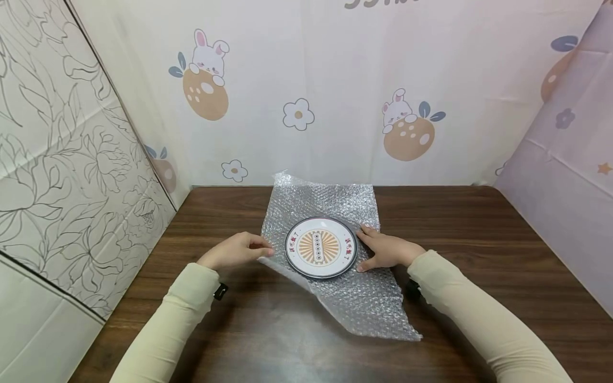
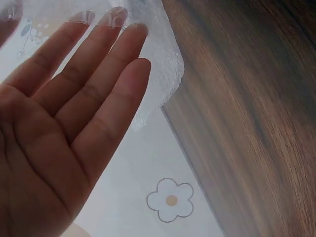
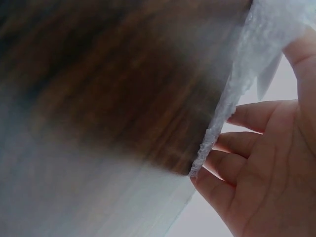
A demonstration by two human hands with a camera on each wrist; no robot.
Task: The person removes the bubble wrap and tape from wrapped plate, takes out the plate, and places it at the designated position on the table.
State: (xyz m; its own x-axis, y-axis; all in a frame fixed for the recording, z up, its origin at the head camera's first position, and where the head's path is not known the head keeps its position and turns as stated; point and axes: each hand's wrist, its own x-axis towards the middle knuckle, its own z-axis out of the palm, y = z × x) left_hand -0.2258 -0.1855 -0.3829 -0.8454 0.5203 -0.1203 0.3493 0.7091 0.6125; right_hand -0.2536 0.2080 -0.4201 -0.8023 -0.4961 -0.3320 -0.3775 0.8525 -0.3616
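Observation:
A round white plate (image 1: 322, 248) with a dark rim, an orange ray design and red characters lies face up on a sheet of bubble wrap (image 1: 325, 201). My left hand (image 1: 238, 250) is at the sheet's left edge, and its straight fingers (image 2: 98, 94) touch the bubble wrap (image 2: 165, 64) in the left wrist view. That near left edge curls up off the table. To the right of the plate, my right hand (image 1: 387, 249) rests on the bubble wrap with fingers spread. Its fingertips meet the sheet's edge (image 3: 215, 126) in the right wrist view.
The sheet lies on a dark brown wooden table (image 1: 460, 229). A pale cloth backdrop (image 1: 335, 64) with rabbits and flowers rises behind it. A white panel with line-drawn flowers (image 1: 62, 143) stands at the left, and another cloth wall (image 1: 570, 159) at the right.

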